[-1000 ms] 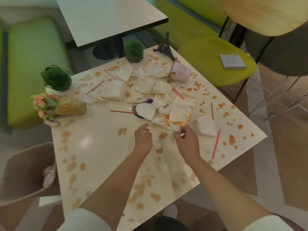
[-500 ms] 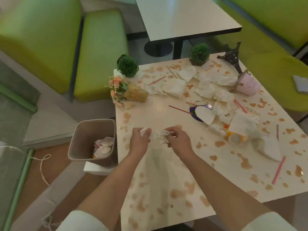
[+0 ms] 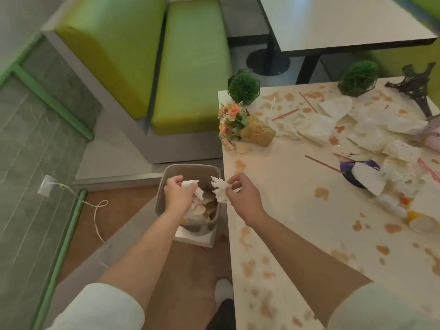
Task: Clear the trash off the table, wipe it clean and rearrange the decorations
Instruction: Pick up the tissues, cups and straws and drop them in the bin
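Note:
My left hand grips a crumpled white napkin over the grey trash bin beside the table. My right hand pinches a second crumpled napkin at the table's left edge, above the bin's rim. The bin holds paper scraps. The stained cream table still carries napkins, red straws, a purple dish and a tipped yellow cup. Decorations stand at its far side: two green ball plants, a fallen flower bouquet and a dark tower model.
A green bench stands beyond the bin. A second table is at the back right. A white cord lies on the floor left of the bin. My shoe is near the table's edge.
Both hands lifted the crumpled napkin wad off the table and carried it left, over the bin. The wad is now split between the two hands. My view swung left.

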The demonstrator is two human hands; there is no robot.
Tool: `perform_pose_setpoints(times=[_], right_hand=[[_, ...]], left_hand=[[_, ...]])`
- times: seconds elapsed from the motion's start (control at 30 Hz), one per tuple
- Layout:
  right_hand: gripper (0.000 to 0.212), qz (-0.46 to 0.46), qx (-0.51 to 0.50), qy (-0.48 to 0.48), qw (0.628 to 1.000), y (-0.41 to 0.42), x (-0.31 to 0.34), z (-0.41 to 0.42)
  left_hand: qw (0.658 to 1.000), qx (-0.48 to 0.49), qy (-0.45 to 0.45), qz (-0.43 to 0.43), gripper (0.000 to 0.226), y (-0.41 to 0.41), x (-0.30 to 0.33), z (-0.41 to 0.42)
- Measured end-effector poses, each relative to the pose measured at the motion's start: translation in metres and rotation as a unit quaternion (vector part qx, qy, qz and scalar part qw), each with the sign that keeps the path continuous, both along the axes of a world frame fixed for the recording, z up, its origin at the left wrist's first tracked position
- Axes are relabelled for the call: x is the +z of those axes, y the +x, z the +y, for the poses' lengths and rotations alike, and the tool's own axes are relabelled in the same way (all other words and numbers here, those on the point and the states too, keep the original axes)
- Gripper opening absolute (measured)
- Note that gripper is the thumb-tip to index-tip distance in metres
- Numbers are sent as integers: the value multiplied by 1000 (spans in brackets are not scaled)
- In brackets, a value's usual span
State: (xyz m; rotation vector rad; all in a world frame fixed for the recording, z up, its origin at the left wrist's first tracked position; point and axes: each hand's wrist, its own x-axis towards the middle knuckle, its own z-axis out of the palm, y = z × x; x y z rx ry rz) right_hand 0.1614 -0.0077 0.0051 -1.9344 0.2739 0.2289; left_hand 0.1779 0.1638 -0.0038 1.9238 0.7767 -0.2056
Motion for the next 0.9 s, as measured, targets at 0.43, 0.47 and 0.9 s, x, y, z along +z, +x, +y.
perform_pose_setpoints(times=[0.43, 0.47, 0.9], right_hand=[[26, 19, 74, -124, 989, 39, -25, 65], [30, 37, 89, -126, 987, 40, -25, 65], [9, 54, -86, -9, 995, 24, 1, -43]], left_hand=[[999, -34, -3, 15, 20, 8, -15, 38], [999, -39, -7, 16, 20, 8, -15, 37], [985, -170, -23, -13, 13, 29, -3, -65]])
